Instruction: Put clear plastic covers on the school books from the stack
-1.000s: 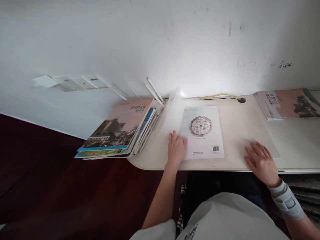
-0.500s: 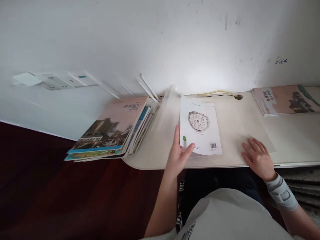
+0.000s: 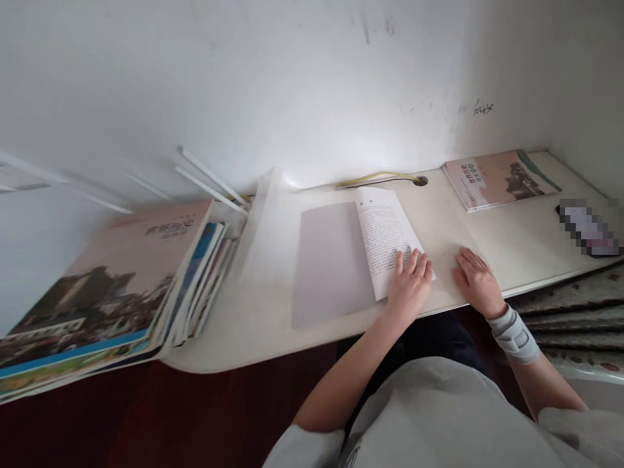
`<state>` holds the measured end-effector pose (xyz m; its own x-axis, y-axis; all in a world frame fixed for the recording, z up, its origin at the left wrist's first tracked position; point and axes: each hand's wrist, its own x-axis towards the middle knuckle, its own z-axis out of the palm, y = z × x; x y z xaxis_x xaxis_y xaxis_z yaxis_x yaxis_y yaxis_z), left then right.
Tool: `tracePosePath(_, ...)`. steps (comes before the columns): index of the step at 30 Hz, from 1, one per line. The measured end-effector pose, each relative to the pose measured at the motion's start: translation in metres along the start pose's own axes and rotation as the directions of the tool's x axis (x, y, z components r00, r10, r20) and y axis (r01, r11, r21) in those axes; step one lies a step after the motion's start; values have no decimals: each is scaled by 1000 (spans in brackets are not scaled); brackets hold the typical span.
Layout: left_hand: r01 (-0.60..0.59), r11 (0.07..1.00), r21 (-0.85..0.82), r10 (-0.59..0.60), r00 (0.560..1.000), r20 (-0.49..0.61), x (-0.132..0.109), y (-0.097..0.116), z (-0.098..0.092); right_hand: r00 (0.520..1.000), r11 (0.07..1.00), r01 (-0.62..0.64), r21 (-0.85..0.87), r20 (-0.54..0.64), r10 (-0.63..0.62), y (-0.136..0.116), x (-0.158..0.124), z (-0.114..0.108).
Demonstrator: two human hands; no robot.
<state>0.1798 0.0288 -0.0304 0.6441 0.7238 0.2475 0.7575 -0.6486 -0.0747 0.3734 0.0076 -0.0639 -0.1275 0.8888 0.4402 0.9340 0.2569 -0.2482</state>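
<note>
A thin book [image 3: 361,250] lies open on the white desk [image 3: 526,240] in front of me, its blank inside cover to the left and a page of text to the right. My left hand [image 3: 409,286] lies flat on the lower part of the text page, fingers stretched out. My right hand [image 3: 475,281] rests flat on the desk just right of the book, fingers apart, with a grey brace on its wrist. A clear plastic sheet [image 3: 266,224] lies beside the book on its left.
A stack of textbooks [image 3: 121,286] juts over the desk's left end. Another textbook [image 3: 500,179] lies at the back right, near a cable hole with a yellow cable [image 3: 380,177]. A blurred-out object [image 3: 587,227] sits at the far right. The wall stands close behind.
My left hand lifted the book's cover from its left edge and swung it open; that hand now lies on the text page. The view has shifted right. My right hand has stayed flat.
</note>
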Motion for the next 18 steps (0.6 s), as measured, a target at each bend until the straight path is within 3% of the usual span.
tracePosePath(10, -118, 993, 24, 118, 993, -10, 10, 21, 3, 996, 992, -63, 111, -49, 69, -4, 2, -2)
tracePosePath(18, -72, 997, -7, 72, 997, 8, 17, 30, 6, 994, 989, -69, 131, -71, 78, -5, 3, -1)
